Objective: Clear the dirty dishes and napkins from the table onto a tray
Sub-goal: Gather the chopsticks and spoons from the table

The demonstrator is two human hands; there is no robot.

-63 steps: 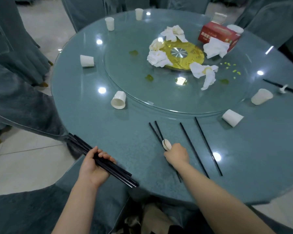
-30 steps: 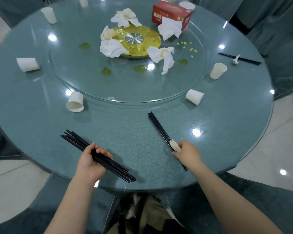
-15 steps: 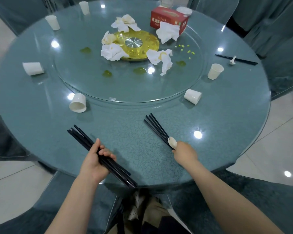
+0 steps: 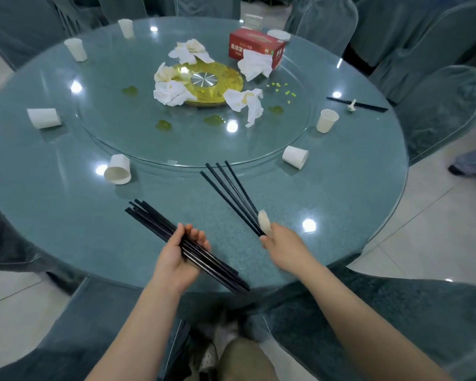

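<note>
My left hand [image 4: 180, 257] grips a bundle of several black chopsticks [image 4: 154, 225] over the near edge of the round glass table [image 4: 66, 215]. My right hand [image 4: 279, 243] holds several more black chopsticks [image 4: 228, 193], fanned out toward the turntable, together with a small white spoon [image 4: 264, 224]. Crumpled stained napkins [image 4: 171, 93] [image 4: 245, 101] [image 4: 190, 50] lie around the gold hub [image 4: 206, 82] of the glass turntable [image 4: 138, 144]. White paper cups [image 4: 118, 169] [image 4: 295, 157] [image 4: 43, 118] [image 4: 327, 121] are scattered, some tipped over.
A red tissue box [image 4: 254, 48] with a tissue sticking out stands at the far side. Another chopstick pair with a small white rest [image 4: 356, 104] lies at the right rim. Two upright cups [image 4: 76, 49] [image 4: 126, 28] stand far left. Covered chairs [image 4: 445, 111] ring the table.
My right hand gathered the loose chopsticks and spoon off the table and lifted them, tips now fanning out. The left hand's bundle moved inward over the table. My view has shifted right.
</note>
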